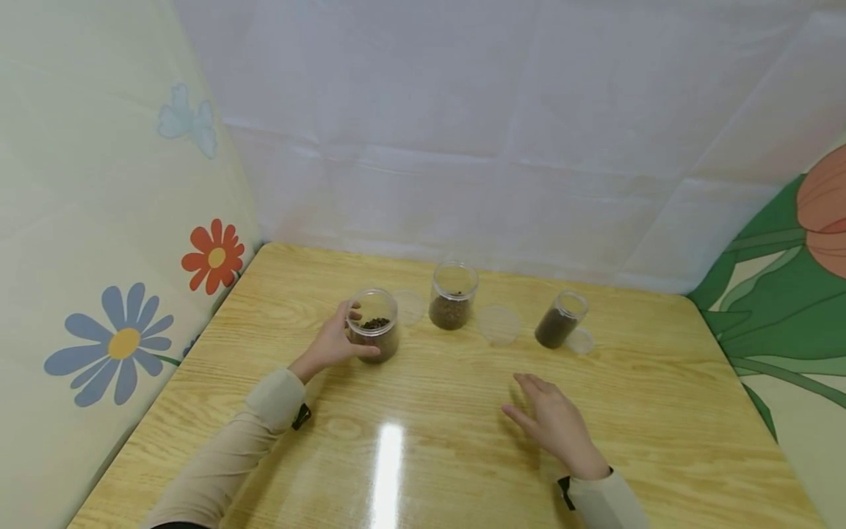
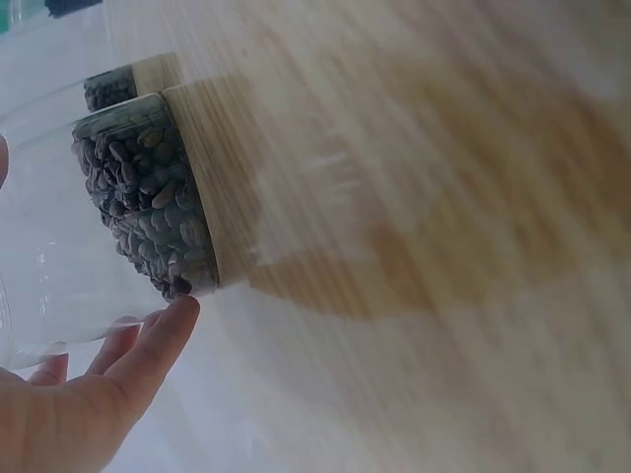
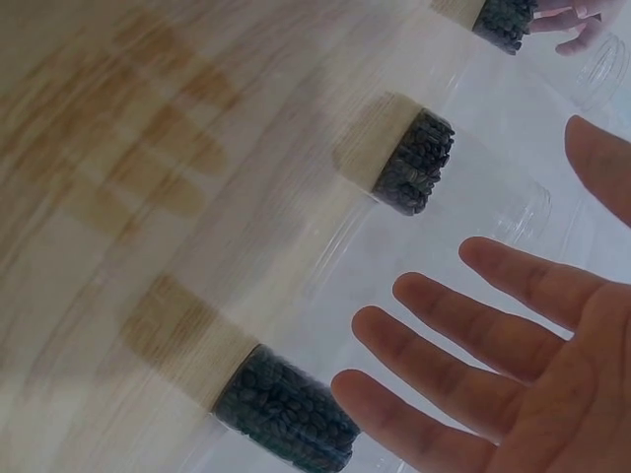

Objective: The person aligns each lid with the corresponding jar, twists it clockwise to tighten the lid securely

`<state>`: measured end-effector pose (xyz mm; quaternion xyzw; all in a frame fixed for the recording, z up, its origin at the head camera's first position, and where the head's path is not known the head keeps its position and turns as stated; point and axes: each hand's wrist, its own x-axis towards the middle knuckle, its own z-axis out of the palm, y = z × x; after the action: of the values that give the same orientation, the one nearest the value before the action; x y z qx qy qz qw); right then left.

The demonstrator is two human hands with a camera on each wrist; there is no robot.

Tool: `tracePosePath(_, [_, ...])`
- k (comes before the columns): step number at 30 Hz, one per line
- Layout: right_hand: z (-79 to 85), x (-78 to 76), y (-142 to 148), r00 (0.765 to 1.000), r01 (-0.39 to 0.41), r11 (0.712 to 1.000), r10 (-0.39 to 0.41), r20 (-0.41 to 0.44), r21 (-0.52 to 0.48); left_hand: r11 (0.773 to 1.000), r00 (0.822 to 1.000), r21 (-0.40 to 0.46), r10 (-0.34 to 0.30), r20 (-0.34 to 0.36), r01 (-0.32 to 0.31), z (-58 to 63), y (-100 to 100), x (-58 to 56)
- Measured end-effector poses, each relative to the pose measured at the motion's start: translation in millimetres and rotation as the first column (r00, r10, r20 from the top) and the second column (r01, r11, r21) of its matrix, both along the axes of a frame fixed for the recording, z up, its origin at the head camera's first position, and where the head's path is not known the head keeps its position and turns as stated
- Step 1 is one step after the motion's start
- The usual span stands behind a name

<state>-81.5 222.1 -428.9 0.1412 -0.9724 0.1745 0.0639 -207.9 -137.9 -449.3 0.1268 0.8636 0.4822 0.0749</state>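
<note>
My left hand (image 1: 335,339) grips a wide clear jar (image 1: 386,339) at the left, thumb across its front and fingers round the far side. Dark coffee beans (image 2: 148,202) fill the lower part of this jar, which has no lid on. Over the right half of the table, my right hand (image 1: 551,422) is held with its fingers spread and nothing in them. Beyond it stands a narrower clear jar (image 1: 560,321) of dark beans, also uncovered. Between the two is a middle jar (image 1: 452,307), open at the top and partly filled with beans.
Three clear round lids lie flat near the jars: one lid (image 1: 409,307) behind the left jar, another lid (image 1: 499,325) right of the middle jar, and a small lid (image 1: 580,340) beside the narrow jar. A white cloth (image 1: 463,147) hangs behind the wooden table (image 1: 449,441).
</note>
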Motion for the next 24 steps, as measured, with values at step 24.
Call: tracePosePath(24, [-2.7,-0.7,1,1.0,-0.006,1.0,0.006,-0.007,0.003,0.995,0.994,-0.039,-0.094,-0.049,0.092,-1.9,18,11.1])
